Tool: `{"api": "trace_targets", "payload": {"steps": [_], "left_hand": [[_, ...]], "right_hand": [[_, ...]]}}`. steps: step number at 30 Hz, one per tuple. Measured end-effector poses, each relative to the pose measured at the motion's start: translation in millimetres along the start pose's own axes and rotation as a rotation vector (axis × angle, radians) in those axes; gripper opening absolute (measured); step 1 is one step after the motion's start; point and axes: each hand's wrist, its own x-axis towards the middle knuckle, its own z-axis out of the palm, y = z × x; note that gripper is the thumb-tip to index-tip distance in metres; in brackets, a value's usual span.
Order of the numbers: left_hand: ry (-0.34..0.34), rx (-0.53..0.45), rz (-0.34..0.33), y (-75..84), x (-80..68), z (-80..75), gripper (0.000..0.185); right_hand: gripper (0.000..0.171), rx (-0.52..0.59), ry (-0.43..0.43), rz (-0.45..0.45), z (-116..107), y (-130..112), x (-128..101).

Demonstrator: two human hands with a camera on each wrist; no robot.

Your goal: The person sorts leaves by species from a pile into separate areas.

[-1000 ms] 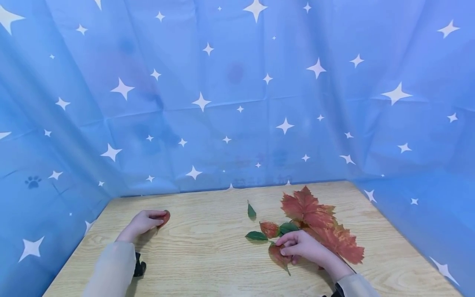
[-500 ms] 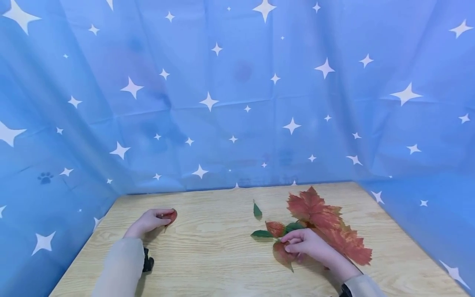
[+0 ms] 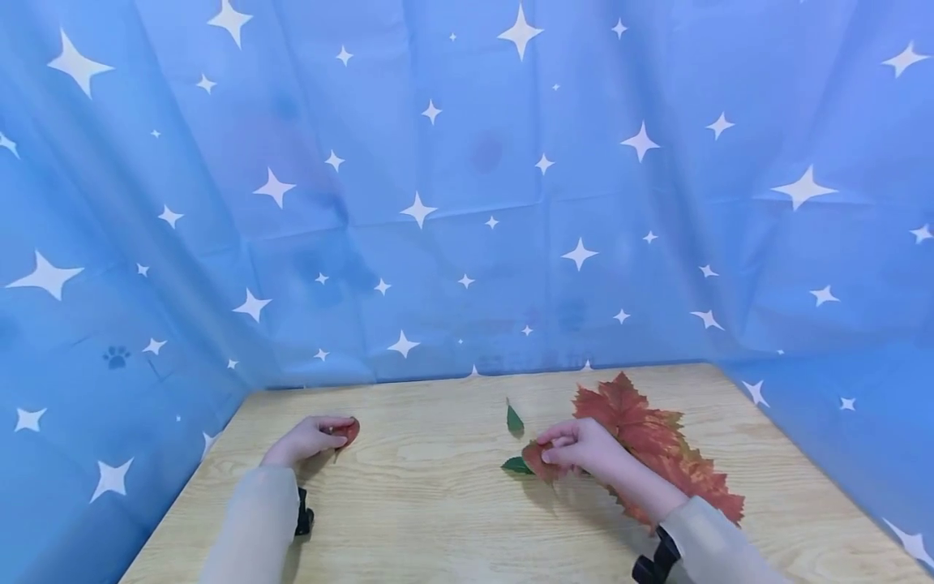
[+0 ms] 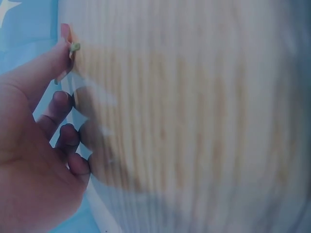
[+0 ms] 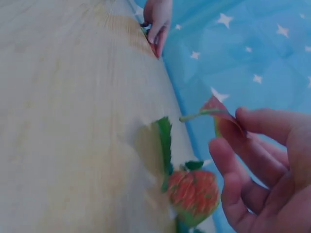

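At the far left of the table, my left hand (image 3: 306,443) pinches a small red leaf (image 3: 351,431) between thumb and fingertips; the left wrist view shows this leaf (image 4: 65,35) edge-on. My right hand (image 3: 593,448) holds another red leaf (image 3: 537,463) by thumb and finger, with its pale green stem (image 5: 194,116) pointing away from the hand. Below that leaf in the right wrist view lie a red-and-green leaf (image 5: 194,190) and a green leaf (image 5: 165,143). In the head view the right hand and its leaf cover much of this group.
Large red maple-like leaves (image 3: 642,426) spread on the table (image 3: 423,495) behind and beneath the right forearm. A single green leaf (image 3: 514,420) lies beyond the right hand. A blue curtain (image 3: 467,178) with white stars closes off the back and sides.
My right hand has lifted its red leaf off the table and moved it away from me, over the other small leaves. The left hand keeps pinching its leaf; the head view has shifted slightly.
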Motion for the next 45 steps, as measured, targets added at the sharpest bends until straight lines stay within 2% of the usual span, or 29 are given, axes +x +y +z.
{"api": "trace_targets", "payload": {"steps": [6,12,18,24,29,34,45], "left_hand": [[0.012,-0.034,-0.014,-4.7,-4.3,-0.1,0.044],[0.034,-0.004,-0.03,-10.2,-6.6,-4.1,0.045],[0.033,-0.012,0.0,-10.5,-6.9,-4.5,0.044],[0.047,0.001,-0.002,-6.9,-8.2,-0.5,0.043],[0.058,0.031,0.002,-5.4,-6.8,2.4,0.042],[0.053,0.021,-0.007,-5.2,-6.0,5.3,0.042],[0.096,0.057,-0.012,1.5,-2.4,9.3,0.04]], "right_hand": [[0.025,-0.061,0.034,-0.002,12.4,-15.7,24.5],[0.021,-0.073,0.043,0.02,29.6,-32.2,52.2],[0.021,-0.087,0.049,0.031,43.9,-53.4,77.7],[0.026,-0.081,0.026,-0.032,55.3,-69.0,93.8],[0.025,-0.072,0.044,-0.008,67.7,-78.0,105.4],[0.026,-0.058,0.061,-0.004,80.7,-83.8,117.8],[0.024,-0.053,0.087,-0.034,107.2,-90.2,143.4]]}}
